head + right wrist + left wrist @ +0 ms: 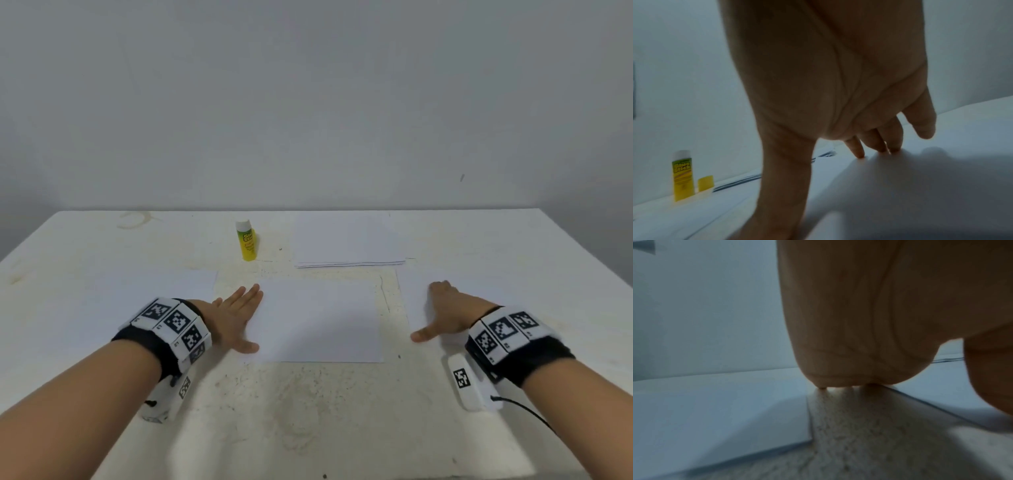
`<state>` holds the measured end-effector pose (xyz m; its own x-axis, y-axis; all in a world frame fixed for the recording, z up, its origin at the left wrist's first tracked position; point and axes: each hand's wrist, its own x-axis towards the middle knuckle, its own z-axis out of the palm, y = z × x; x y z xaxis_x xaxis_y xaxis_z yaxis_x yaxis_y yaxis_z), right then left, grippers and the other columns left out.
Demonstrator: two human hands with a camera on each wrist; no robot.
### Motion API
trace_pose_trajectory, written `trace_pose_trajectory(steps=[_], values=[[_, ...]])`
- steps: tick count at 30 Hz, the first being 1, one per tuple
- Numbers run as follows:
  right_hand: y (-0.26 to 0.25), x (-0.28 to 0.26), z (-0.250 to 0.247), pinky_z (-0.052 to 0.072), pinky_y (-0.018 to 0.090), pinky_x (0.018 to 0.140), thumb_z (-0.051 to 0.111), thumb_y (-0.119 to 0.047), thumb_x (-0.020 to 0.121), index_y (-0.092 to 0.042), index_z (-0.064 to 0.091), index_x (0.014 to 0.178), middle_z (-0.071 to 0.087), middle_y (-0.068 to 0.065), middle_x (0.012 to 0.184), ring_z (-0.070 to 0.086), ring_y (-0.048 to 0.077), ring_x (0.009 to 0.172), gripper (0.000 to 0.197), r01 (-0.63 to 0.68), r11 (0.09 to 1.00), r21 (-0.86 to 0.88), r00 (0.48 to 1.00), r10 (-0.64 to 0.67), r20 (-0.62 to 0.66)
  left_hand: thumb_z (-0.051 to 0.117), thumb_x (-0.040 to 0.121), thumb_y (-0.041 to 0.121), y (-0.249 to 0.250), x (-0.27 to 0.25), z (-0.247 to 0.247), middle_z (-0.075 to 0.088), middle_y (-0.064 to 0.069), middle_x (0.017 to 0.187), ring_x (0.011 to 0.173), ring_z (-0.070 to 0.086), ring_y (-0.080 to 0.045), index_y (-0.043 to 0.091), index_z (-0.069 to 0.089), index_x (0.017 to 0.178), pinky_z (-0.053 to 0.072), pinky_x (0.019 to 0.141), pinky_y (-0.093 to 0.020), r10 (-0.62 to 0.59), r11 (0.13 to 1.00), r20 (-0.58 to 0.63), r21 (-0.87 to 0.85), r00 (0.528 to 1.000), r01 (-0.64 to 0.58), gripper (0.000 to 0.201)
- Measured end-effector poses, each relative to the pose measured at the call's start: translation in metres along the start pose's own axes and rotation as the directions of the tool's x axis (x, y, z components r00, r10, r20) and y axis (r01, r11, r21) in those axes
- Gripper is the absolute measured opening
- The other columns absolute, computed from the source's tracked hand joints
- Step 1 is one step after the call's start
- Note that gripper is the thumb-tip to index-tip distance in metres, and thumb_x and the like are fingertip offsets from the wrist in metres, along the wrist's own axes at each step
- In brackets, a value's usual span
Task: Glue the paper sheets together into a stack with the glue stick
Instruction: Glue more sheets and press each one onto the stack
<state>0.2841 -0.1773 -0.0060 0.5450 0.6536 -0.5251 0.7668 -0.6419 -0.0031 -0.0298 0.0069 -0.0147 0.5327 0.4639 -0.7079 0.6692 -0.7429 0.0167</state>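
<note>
Head view: white desk (308, 411), stained and rough. Four lots of paper on it: centre sheet (318, 322), left sheet (150, 284), right sheet (479, 291), and a thin pile (346, 240) at the back, just beyond the centre sheet. Glue stick (246, 240) stands upright, left of the pile, well apart from both hands. Left hand (236, 318) lies flat, fingers straight, grip apart, palm down on the left edge of the centre sheet, holding nothing. Right hand (443, 313) sits on the right sheet, thumb stretched toward the centre sheet, fingers bent down with tips on the paper, holding nothing. Marker bands on both wrists.

Left wrist view: dim. Left hand (849, 321) seen from under the palm, fingertips down at the gap of bare desk (859, 426) between left sheet (715, 418) and centre sheet (941, 386).

Right wrist view: dim. Right hand (828, 81) spread, three fingertips (859, 153) touching the right sheet (920, 186), little finger raised, thumb down. Glue stick (683, 175) upright at far left, its yellow cap (705, 183) off and standing just beside it. Edges of the pile (740, 182) visible behind.
</note>
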Motion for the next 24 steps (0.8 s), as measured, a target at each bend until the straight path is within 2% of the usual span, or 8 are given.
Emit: trace_pose_trajectory(steps=[3,7,10,13,16,19,21,24], values=[[0.002,-0.003,-0.002,0.041,0.034,0.102,0.073,-0.06,0.071,-0.002,0.02,0.143,0.034,0.014,0.145,0.045,0.026,0.126,0.107,0.021,0.999,0.045,0.999,-0.02,-0.036,0.048,0.094,0.052,0.0,0.004,0.005,-0.034,-0.003,0.154,0.145,-0.021,-0.022,0.011,-0.027,0.146,0.0,0.119,-0.046,-0.009,0.999,-0.023,0.051,1.0,0.01,0.1],[0.01,-0.006,-0.01,0.038,0.031,0.1,0.063,-0.049,0.087,-0.008,0.027,0.145,0.045,0.01,0.142,0.046,0.025,0.126,0.08,0.056,0.994,0.09,0.997,-0.05,-0.066,0.049,0.093,0.054,-0.001,0.004,0.007,-0.031,-0.002,0.155,0.146,-0.019,-0.021,0.012,-0.025,0.147,0.002,0.12,-0.045,0.003,0.999,-0.052,0.053,0.999,0.0,0.101],[0.015,-0.012,-0.023,0.038,0.028,0.088,0.057,-0.039,0.093,-0.01,0.042,0.135,0.053,0.009,0.134,0.05,0.024,0.118,0.053,0.053,0.99,0.128,0.993,-0.038,-0.114,0.05,0.091,0.056,-0.003,0.001,0.005,-0.027,-0.003,0.156,0.147,-0.016,-0.023,0.011,-0.022,0.149,0.004,0.12,-0.045,0.026,0.999,-0.068,0.049,0.997,-0.022,0.103],[0.016,-0.023,-0.041,0.036,0.028,0.079,0.051,-0.019,0.095,-0.007,0.05,0.125,0.057,0.013,0.125,0.053,0.028,0.111,0.032,0.004,0.993,0.118,0.97,0.024,-0.24,0.052,0.088,0.059,-0.003,0.0,0.004,-0.023,-0.003,0.158,0.147,-0.013,-0.023,0.012,-0.018,0.15,0.006,0.12,-0.045,0.038,0.999,-0.11,0.034,0.993,-0.035,0.105],[-0.004,-0.044,-0.057,0.039,0.036,0.087,0.04,-0.007,0.092,-0.002,0.046,0.123,0.053,0.017,0.123,0.044,0.032,0.118,0.032,-0.04,0.995,0.095,0.943,0.069,-0.324,0.054,0.085,0.063,0.001,0.0,0.004,-0.017,-0.001,0.159,0.147,-0.009,-0.022,0.014,-0.011,0.152,0.012,0.119,-0.047,0.034,0.999,-0.175,0.042,0.984,-0.027,0.105],[-0.044,-0.071,-0.064,0.037,0.04,0.098,0.041,-0.008,0.092,0.0,0.044,0.124,0.05,0.018,0.127,0.039,0.033,0.124,0.033,0.032,0.997,0.072,0.935,-0.004,-0.356,0.053,0.084,0.065,0.004,0.0,0.003,-0.016,0.0,0.16,0.147,-0.012,-0.02,0.013,-0.01,0.153,0.012,0.118,-0.05,0.028,0.999,-0.186,0.033,0.982,-0.023,0.106],[-0.078,-0.085,-0.057,0.036,0.04,0.099,0.041,-0.011,0.093,0.0,0.042,0.126,0.048,0.019,0.131,0.039,0.035,0.126,0.034,0.139,0.984,0.111,0.943,-0.098,-0.317,0.051,0.085,0.065,0.006,0.0,0.003,-0.019,0.0,0.159,0.146,-0.017,-0.019,0.013,-0.012,0.152,0.006,0.118,-0.052,0.03,0.999,-0.18,0.033,0.983,-0.024,0.105],[-0.129,-0.084,-0.031,0.035,0.043,0.106,0.043,-0.015,0.093,0.001,0.04,0.131,0.045,0.02,0.136,0.039,0.037,0.129,0.041,0.256,0.955,0.152,0.956,-0.227,-0.186,0.049,0.089,0.061,0.008,-0.001,0.003,-0.027,0.0,0.157,0.145,-0.021,-0.02,0.011,-0.019,0.15,-0.001,0.117,-0.053,0.038,0.999,-0.129,0.007,0.991,-0.038,0.105]])
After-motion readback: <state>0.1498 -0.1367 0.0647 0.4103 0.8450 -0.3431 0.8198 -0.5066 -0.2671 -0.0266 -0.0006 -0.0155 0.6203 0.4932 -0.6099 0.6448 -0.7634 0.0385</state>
